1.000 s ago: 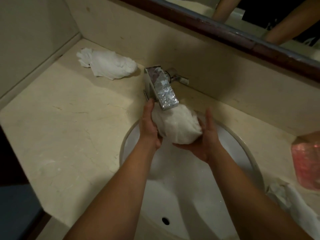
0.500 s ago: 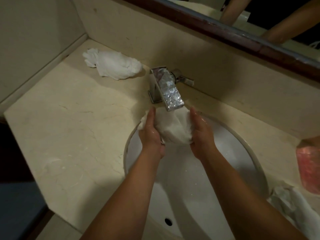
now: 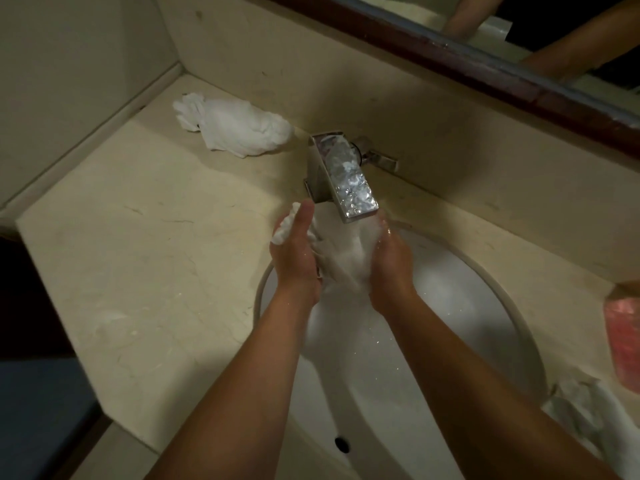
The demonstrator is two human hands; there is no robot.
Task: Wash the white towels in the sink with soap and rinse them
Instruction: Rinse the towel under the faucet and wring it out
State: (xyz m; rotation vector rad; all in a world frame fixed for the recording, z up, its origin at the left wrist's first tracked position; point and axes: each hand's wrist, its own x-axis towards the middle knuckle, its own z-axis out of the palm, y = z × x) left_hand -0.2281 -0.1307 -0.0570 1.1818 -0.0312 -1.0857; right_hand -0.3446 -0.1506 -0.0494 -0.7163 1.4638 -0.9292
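A beige stone counter [image 3: 145,258] carries one sink [image 3: 485,292]. Three white towels: one squeezed between left hand [image 3: 296,261] and right hand [image 3: 389,261] under the faucet [image 3: 343,178], one [image 3: 235,124] at ten o'clock, one [image 3: 588,414] at four.

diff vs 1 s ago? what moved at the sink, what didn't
The towel under the faucet went from a round bundle cupped in open palms to a narrower wad: the left hand and right hand closed in on it from both sides and now squeeze it. Both held it throughout. The towel on the counter, the pink object and the crumpled towel at right stayed put.
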